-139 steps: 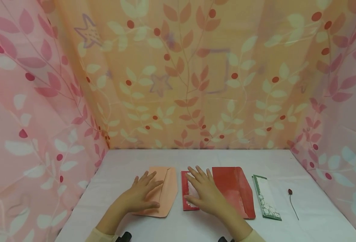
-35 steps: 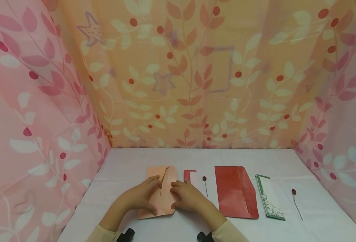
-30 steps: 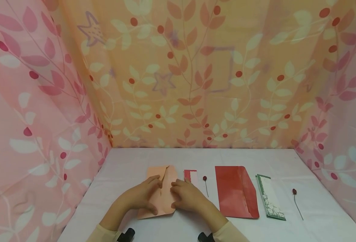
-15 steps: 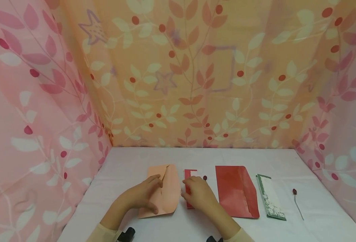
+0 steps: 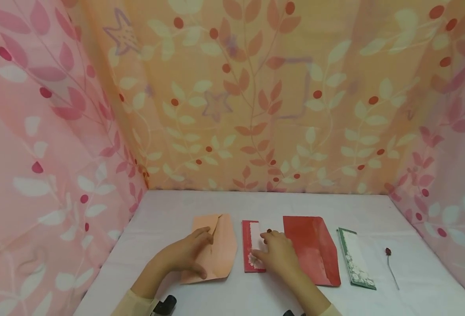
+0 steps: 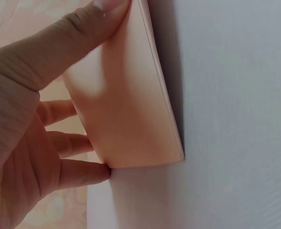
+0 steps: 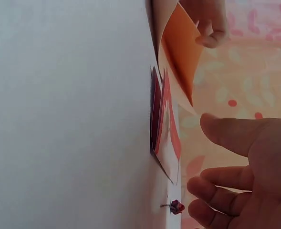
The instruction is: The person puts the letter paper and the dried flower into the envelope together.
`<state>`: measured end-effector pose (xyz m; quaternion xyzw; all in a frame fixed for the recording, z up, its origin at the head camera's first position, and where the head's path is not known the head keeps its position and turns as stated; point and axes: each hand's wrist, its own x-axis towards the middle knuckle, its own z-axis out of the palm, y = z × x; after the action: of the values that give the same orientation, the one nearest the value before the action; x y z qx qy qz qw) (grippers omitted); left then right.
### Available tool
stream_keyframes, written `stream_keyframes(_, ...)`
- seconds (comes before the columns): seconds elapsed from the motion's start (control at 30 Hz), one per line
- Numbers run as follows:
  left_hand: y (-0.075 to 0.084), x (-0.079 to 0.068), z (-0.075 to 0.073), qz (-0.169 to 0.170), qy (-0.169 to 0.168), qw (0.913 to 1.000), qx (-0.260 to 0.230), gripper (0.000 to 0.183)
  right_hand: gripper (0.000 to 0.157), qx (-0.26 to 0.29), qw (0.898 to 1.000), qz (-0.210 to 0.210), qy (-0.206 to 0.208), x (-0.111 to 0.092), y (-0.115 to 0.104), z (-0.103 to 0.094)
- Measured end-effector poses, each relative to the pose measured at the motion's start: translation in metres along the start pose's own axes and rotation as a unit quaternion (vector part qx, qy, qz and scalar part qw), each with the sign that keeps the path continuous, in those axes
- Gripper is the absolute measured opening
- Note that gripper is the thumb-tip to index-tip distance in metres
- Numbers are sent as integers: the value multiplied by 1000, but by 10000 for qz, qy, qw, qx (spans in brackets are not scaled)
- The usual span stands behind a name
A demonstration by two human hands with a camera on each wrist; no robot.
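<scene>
1. Leaf-and-berry patterned curtains (image 5: 236, 79), yellow-orange at the back and pink at the sides, enclose a pale counter (image 5: 216, 300).

2. A peach envelope (image 5: 223, 254) lies toward the left among the things on the counter, its flap spread out to the right. The right wrist view shows its mouth gaping, with an orange inside.

3. The person's left hand (image 5: 183, 255) holds this envelope: the fingers grasp it, with the thumb set against the near part and the other fingers at the far side.

4. The person's right hand (image 5: 280, 255) hangs over the area between the envelopes, its fingers released, loosely bent and with nothing between them.

5. A red card (image 5: 247, 245) with a white, flower-trimmed panel lies to the right of the peach envelope, just beside it and partly beneath the right hand in the head view.

6. A small dried rose (image 7: 177, 206) lies near that card, close to the right fingers; whether they touch it cannot be told.

7. Farther right come a red envelope (image 5: 307, 245), a green-edged card (image 5: 355, 260) and, last in the row, a second rose (image 5: 388, 252) with a thin stem.
</scene>
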<state>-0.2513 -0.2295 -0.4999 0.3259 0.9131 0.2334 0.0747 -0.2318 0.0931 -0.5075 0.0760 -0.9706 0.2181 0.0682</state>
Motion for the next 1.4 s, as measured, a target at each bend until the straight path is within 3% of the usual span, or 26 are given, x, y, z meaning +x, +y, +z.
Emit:
stream_keyframes(0.13,-1,2,1,60,20,10000,-8,83,63,-62,9999,99,-91,0,6,-1)
stream_keyframes(0.37,-2,1,4,96,49,9999,1,84,74,-102,9964,516,-661,2,12,11)
stream_keyframes(0.67,1,0,4,-61,33,10000,-64,83,72,-182,9941,762,-746,2,5,11)
stream_keyframes(0.93,3,1,5,-101,14,9999,0,82,73,-135,9947,821,-597,0,7,6)
stream_keyframes(1.2,2,-1,4,-195,-84,9997,-79,83,53,-40,9958,834,-364,1,9,17)
stream_keyframes(1.4,2,0,3,-178,-41,9998,90,83,56,316,9942,1022,-111,0,7,18)
